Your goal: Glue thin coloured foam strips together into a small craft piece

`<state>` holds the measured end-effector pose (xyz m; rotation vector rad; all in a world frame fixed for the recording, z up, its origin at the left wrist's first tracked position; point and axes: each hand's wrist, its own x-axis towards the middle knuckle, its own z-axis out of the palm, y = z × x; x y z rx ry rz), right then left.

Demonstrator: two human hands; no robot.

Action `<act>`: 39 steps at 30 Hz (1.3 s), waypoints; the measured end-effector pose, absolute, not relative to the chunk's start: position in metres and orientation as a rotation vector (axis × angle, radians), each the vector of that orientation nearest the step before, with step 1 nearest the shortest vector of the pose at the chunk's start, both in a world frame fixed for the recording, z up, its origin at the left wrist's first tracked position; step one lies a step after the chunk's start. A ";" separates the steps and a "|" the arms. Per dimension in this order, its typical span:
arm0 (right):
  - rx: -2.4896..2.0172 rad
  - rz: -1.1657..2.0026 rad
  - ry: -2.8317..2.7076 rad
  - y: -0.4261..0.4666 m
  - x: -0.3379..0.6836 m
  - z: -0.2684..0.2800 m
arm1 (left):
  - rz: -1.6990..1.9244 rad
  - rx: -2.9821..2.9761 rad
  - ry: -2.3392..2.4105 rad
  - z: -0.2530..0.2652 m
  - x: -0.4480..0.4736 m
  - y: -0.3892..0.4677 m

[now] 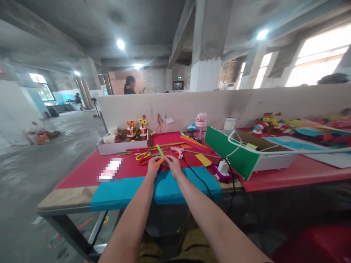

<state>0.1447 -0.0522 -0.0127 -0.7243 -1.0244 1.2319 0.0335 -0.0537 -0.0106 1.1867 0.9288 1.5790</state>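
Close together over the table's front, both my hands are closed on narrow strips that look like paper or foam. My left hand pinches an orange strip, which slants across its fingers. A light green strip points up and away from the fingertips of my right hand. The two strips meet between my hands; whether they are joined I cannot tell. Just beyond my right hand lies a pink glue gun with a black cord. Yellow-handled scissors rest left of my left hand.
Blue sheet material covers the front edge. A white tray with small figures stands back left, a pink bottle at the rear. A green-sided box and purple power strip sit right. A white partition closes the back.
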 end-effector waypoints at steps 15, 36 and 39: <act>-0.793 1.034 -0.932 -0.047 0.147 -0.018 | 1.512 1.280 0.902 -0.004 0.036 -0.058; -0.782 1.080 -1.079 -0.051 0.146 -0.017 | 1.557 1.179 1.102 -0.003 0.034 -0.061; -0.776 1.070 -1.084 -0.051 0.146 -0.018 | 1.556 1.186 1.082 -0.001 0.034 -0.063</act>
